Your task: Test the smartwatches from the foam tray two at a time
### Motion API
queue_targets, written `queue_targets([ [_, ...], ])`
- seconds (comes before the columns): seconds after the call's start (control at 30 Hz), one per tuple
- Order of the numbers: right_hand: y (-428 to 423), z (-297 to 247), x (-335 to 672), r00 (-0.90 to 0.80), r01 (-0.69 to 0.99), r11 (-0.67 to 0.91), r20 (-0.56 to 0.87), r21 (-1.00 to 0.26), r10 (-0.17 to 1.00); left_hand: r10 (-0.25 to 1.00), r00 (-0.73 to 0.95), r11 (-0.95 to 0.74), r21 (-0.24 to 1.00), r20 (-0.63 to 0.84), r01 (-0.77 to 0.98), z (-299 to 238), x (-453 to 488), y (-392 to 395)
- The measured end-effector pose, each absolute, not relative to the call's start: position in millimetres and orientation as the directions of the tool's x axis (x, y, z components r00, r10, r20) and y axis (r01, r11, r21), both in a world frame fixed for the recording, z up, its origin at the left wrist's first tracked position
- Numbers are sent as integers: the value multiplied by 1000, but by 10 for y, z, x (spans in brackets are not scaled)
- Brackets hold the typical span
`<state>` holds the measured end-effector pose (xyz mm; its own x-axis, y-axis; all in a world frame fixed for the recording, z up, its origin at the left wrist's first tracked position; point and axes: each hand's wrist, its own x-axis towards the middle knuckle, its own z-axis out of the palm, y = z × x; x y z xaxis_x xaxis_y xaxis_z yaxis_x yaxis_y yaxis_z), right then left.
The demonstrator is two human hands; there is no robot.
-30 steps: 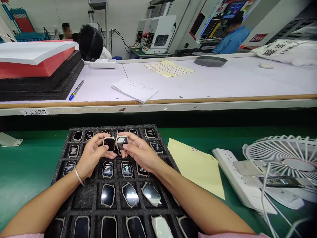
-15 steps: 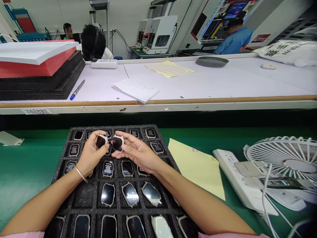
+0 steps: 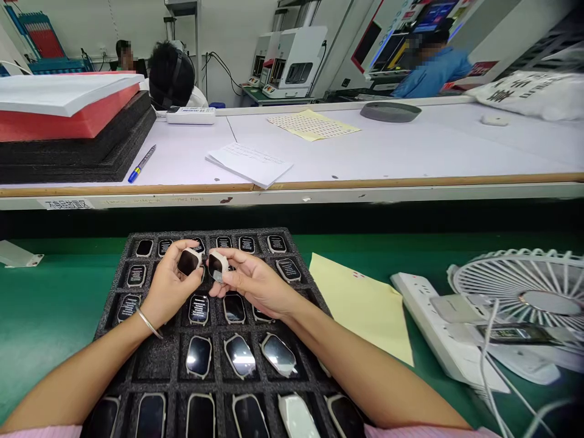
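Observation:
My left hand (image 3: 172, 281) pinches a smartwatch body (image 3: 189, 261) with a dark screen and a pale case. Close beside it, my right hand (image 3: 249, 277) grips a second watch body (image 3: 217, 264), its dark face turned a little to the left and a light reflection low on the glass. Both hands are above a black foam tray (image 3: 155, 359) with square compartments. Strapless watches fill many of these; some, like one watch (image 3: 199, 309), show white text, while others have dark or glossy screens. One watch (image 3: 297, 416) in the front row shows a whitish face.
On the green bench to the right are a yellow sheet (image 3: 360, 304), a white power strip (image 3: 447, 328) with cables, and a white fan (image 3: 524, 292). Across the raised shelf lie papers (image 3: 249, 163), a pen (image 3: 142, 163) and stacked foam (image 3: 68, 152). Other people sit beyond.
The watch in my right hand has tilted, so its screen faces more to the left and catches light. My left hand's watch has shifted slightly to the right.

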<state>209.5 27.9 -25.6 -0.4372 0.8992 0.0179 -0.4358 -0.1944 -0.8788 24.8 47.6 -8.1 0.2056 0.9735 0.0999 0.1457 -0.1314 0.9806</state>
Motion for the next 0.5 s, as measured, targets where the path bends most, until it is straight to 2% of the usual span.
queue_targets([
  [0.23, 289, -260, 2081, -458, -502, -226, 34, -835, 888, 974, 207, -130, 976, 92, 177, -97, 246, 476],
  [0.5, 274, -259, 2073, -463, -486, -236, 18, -842, 886, 973, 209, -134, 973, 94, 186, -86, 258, 465],
])
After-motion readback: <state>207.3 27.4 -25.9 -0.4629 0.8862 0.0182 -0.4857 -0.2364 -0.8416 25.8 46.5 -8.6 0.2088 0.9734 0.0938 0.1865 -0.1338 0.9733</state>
